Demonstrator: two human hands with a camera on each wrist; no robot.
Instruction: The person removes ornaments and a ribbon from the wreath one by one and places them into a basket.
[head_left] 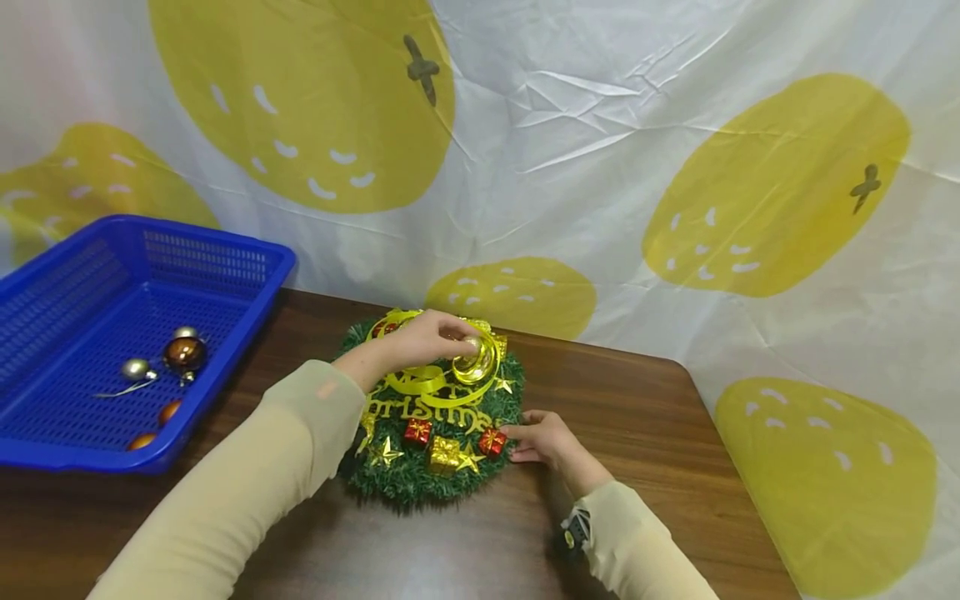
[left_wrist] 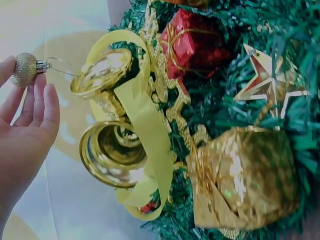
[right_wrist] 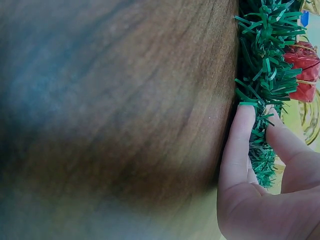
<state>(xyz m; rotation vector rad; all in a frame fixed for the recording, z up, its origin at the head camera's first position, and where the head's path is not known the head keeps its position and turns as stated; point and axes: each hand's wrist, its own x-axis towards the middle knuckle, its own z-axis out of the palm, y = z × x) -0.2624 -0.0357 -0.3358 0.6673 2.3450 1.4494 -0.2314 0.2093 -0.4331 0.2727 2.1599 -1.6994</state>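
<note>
A green tinsel Christmas wreath [head_left: 408, 492] lies on the table, trimmed with gold lettering, gold stars [left_wrist: 272, 82], red gift boxes [left_wrist: 192, 45] and a gold gift box [left_wrist: 245, 180]. My left hand [head_left: 416, 343] is over its far part. In the left wrist view that hand pinches a small glittery gold ball ornament [left_wrist: 23, 70] by thumb and fingers, a thin loop trailing from its cap toward the gold bells [left_wrist: 115, 155]. Whether the loop is attached, I cannot tell. Yellow ribbon [left_wrist: 147, 125] curls around the bells. My right hand [head_left: 551, 442] grips the wreath's right edge between thumb and fingers.
To the left stands a blue plastic basket [head_left: 258, 258] holding a brown ball ornament [head_left: 184, 353], pale gold ball ornaments [head_left: 137, 369] and orange ones [head_left: 142, 441]. A white cloth [head_left: 585, 167] with yellow fruit prints hangs behind the brown wooden table [head_left: 637, 408].
</note>
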